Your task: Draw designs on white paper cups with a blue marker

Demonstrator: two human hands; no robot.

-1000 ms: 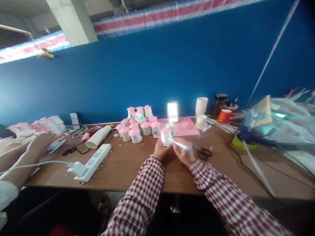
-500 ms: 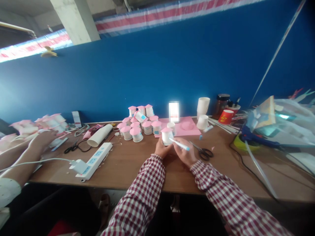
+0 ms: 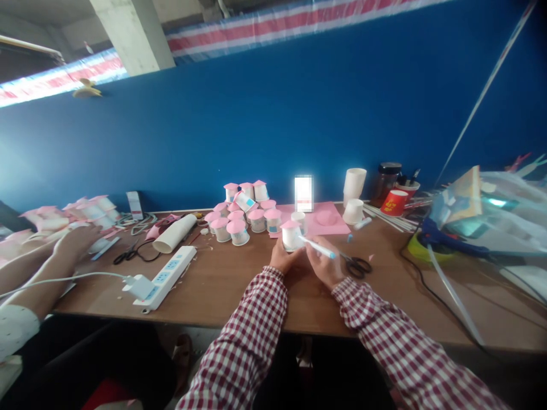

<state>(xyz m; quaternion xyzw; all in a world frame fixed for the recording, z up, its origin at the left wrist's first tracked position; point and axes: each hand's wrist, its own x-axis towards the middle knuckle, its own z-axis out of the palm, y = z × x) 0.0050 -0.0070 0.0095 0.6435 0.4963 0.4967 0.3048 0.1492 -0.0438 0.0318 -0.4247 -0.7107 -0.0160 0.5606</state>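
My left hand (image 3: 282, 257) is closed around a white paper cup (image 3: 291, 239) topped with a pink paper cone, held upright just above the table's middle. In my right hand (image 3: 325, 265) is a marker pen (image 3: 318, 247) with a white and light-blue barrel, its tip pointing left at the cup's side. Whether the tip touches the cup I cannot tell. Scissors (image 3: 358, 267) lie on the table by my right hand, partly covered by it. Behind the held cup stands another white cup (image 3: 298, 221), on pink paper (image 3: 339, 226).
Several finished-looking pink-topped cups (image 3: 238, 230) are grouped left of my hands. A power strip (image 3: 171, 273) and a roll of white cups (image 3: 174, 234) lie further left, near a co-worker's hand (image 3: 83, 242). Right are a red cup (image 3: 394, 203), a jar (image 3: 386, 182) and a glue-gun-like blue tool (image 3: 453, 242).
The marker in my right hand has shifted slightly right, away from the cup. My left hand keeps the cup in nearly the same place.
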